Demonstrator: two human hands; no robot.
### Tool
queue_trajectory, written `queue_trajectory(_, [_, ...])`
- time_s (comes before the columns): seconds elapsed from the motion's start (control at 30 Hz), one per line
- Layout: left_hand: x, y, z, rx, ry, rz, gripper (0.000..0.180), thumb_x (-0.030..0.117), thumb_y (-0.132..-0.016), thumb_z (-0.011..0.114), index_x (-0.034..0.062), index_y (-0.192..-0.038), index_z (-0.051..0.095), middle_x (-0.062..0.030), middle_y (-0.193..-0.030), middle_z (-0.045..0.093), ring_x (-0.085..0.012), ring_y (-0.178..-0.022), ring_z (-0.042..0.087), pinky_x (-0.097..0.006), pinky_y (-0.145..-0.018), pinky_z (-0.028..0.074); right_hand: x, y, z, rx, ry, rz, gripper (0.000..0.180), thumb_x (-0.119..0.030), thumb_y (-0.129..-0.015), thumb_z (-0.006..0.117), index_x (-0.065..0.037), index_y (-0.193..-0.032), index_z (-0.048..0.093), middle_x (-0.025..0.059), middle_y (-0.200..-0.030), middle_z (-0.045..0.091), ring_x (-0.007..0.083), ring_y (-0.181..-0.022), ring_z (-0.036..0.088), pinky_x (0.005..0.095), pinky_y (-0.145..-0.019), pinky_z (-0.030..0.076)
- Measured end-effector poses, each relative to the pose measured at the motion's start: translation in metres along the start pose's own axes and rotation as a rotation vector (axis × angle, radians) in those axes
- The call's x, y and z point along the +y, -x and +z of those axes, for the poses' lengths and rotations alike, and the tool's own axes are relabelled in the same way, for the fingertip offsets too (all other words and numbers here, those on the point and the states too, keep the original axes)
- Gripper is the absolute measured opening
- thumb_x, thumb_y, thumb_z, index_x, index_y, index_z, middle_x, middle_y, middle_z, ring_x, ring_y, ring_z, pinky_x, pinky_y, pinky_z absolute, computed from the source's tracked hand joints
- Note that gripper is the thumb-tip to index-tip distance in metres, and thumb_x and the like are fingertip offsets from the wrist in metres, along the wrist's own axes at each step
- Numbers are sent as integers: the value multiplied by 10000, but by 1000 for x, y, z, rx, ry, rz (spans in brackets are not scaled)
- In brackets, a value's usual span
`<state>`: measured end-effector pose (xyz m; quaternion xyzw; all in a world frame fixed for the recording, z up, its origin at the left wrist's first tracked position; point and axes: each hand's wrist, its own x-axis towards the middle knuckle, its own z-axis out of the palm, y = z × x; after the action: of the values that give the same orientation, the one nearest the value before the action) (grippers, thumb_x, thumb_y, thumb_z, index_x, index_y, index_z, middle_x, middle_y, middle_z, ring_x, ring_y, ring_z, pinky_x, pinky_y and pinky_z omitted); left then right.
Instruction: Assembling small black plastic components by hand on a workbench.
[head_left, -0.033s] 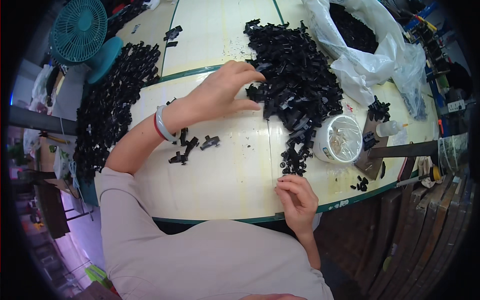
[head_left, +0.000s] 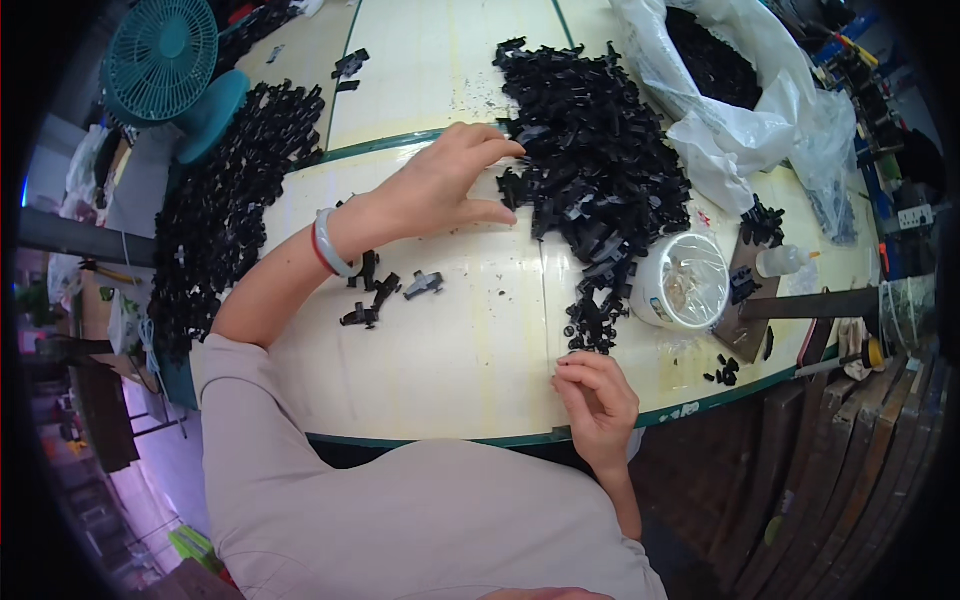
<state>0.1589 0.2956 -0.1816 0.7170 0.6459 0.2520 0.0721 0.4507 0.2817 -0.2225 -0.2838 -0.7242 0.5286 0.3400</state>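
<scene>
- Central heap of black plastic parts [head_left: 600, 170]: a dense, loose mound lying on the pale table [head_left: 470, 350], directly ahead of and touching the left fingertips; a thin tail of parts runs down from it toward the right hand.
- Left hand [head_left: 440, 190]: reaches across the table with the fingers spread wide and flat. The fingertips [head_left: 505, 150] rest at the near edge of the heap and the thumb tip sits against parts lower down. Nothing is enclosed in the grasp.
- Right hand [head_left: 600, 400]: rests near the table edge, just below the lowest parts of the tail. The fingers are curled narrow, tips close together; whether they pinch a small piece cannot be told.
- Judgement on method: a shallow rake with the spread fingers, drawing off only the loose rim, seems best; digging deeper would likely tangle the interlocked pieces or send some sliding.
- Small group of separate parts [head_left: 385, 290]: about 5 pieces lie apart from the heap, just behind the left wrist, which wears a pale bangle [head_left: 330, 245].
- Round clear tub [head_left: 685, 280]: stands just beyond the tail, on the far side from the left fingers, near the right hand.
- Second black heap [head_left: 230, 190]: spread well apart, outside the left forearm.
- White plastic bag [head_left: 740, 110]: open, holding more black parts, beyond the central heap.
- Teal fan [head_left: 165, 50]: stands at the far corner, beyond the second heap.
</scene>
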Motion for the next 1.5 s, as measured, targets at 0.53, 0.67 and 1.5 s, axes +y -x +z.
queue_trajectory(0.53, [41,105,12,-84,-161,69,563,262,-702,717,36,-1182,529,-136,-1191,524,-290,-1148,469,-434,-980,359,-1,-3,1,-84,64,61,200,96,-711,674,18,-893,649,134,-886,645,200,-771,635,259,-662,519])
queue_trajectory(0.67, [17,117,-4,-26,-435,58,359,145,-774,641,17,-1104,582,-143,-1169,552,-288,-1126,509,-441,-1004,350,-1,-1,3,-17,-12,119,207,93,-715,677,31,-909,640,139,-876,648,201,-769,637,260,-667,517])
queue_trajectory(1.5, [28,51,28,48,83,236,292,27,-626,760,38,-886,627,-79,-916,545,-243,-818,530,-312,-661,457,-5,-3,0,131,-173,89,153,139,-823,534,114,-958,601,195,-1030,568,245,-802,665,288,-717,574])
